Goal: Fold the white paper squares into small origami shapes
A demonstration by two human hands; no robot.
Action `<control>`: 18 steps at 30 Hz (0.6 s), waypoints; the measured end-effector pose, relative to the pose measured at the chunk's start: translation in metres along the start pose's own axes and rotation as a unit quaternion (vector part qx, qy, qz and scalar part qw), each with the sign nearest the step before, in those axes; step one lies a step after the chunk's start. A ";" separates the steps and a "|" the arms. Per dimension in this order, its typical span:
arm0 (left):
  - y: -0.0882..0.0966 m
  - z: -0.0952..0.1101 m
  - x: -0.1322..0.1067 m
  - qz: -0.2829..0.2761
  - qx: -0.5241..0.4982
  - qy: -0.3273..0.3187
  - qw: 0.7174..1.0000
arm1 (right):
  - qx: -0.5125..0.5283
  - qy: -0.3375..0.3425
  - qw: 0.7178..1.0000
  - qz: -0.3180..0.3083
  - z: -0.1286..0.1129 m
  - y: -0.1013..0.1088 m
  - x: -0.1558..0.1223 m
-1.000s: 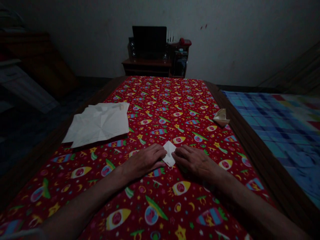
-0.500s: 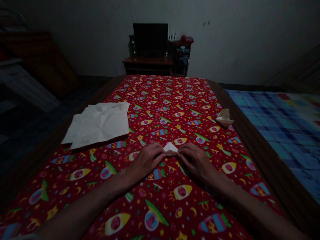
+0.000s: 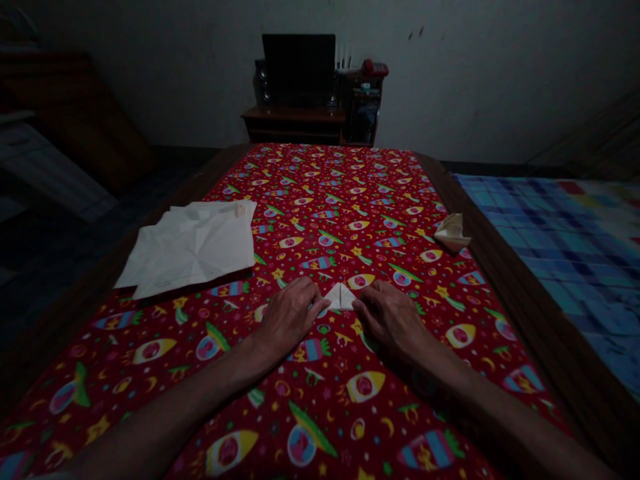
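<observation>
A small white folded paper lies on the red patterned cloth between my two hands. It forms a triangle with its point away from me and a crease or slit down its middle. My left hand grips its left corner, thumb towards the paper and fingers curled. At the right corner, my right hand pinches the paper in the same way. The fingertips partly cover both corners.
Creased white sheets lie stacked at the left. A folded paper piece sits near the right edge of the red cloth. Beyond the far end stands a desk with a monitor.
The paper's near edge, which showed a brownish raised fold, now lies flat, and a middle line shows on the triangle. My hands have barely shifted. The view has tilted slightly.
</observation>
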State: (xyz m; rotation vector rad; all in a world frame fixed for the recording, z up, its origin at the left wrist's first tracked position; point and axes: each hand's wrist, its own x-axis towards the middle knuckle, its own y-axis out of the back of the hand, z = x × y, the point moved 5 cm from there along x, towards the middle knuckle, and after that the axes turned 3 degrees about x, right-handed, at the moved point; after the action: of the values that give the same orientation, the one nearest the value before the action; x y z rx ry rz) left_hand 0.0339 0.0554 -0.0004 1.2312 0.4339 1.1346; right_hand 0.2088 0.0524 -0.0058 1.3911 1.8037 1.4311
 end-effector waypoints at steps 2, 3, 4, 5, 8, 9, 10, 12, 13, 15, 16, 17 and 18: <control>-0.001 -0.001 -0.001 0.006 -0.001 -0.002 1.000 | -0.008 -0.001 1.000 -0.002 -0.001 0.001 0.001; -0.001 -0.002 -0.001 0.008 -0.002 -0.003 1.000 | -0.010 -0.003 1.000 -0.002 -0.001 0.001 0.001; -0.001 -0.001 -0.001 0.012 -0.002 -0.004 1.000 | -0.012 -0.004 1.000 -0.002 -0.002 0.001 0.002; 0.000 -0.001 -0.002 0.017 0.000 -0.007 1.000 | -0.015 -0.006 1.000 -0.002 -0.002 0.001 0.002; 0.002 0.010 -0.003 0.030 0.032 -0.055 0.998 | -0.022 -0.005 1.000 -0.001 -0.002 0.001 0.003; 0.002 0.017 -0.004 0.029 0.050 -0.084 0.995 | -0.022 -0.004 1.000 0.000 -0.002 0.002 0.003; 0.001 0.023 -0.006 0.022 0.069 -0.115 0.991 | -0.021 -0.002 1.000 0.000 -0.001 0.002 0.003; -0.003 0.034 -0.011 -0.003 0.096 -0.161 0.982 | -0.017 0.001 1.000 0.000 -0.001 0.002 0.003; -0.005 0.037 -0.014 -0.017 0.102 -0.171 0.980 | -0.016 0.000 1.000 0.000 -0.001 0.002 0.003; -0.010 0.040 -0.019 -0.047 0.105 -0.173 0.978 | -0.015 -0.001 1.000 0.000 -0.001 0.002 0.003; -0.012 0.040 -0.020 -0.059 0.105 -0.171 0.978 | -0.015 0.001 1.000 0.000 -0.002 0.002 0.003; -0.013 0.040 -0.022 -0.068 0.104 -0.169 0.978 | -0.016 0.002 1.000 0.001 -0.002 0.003 0.003; -0.014 0.039 -0.023 -0.075 0.104 -0.168 0.978 | -0.018 0.003 1.000 0.003 -0.002 0.004 0.003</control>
State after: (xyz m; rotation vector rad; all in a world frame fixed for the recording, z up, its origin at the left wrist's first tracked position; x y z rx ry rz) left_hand 0.0608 0.0169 -0.0060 1.5148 0.3868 0.7478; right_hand 0.2073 0.0538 -0.0009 1.3766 1.7695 1.4654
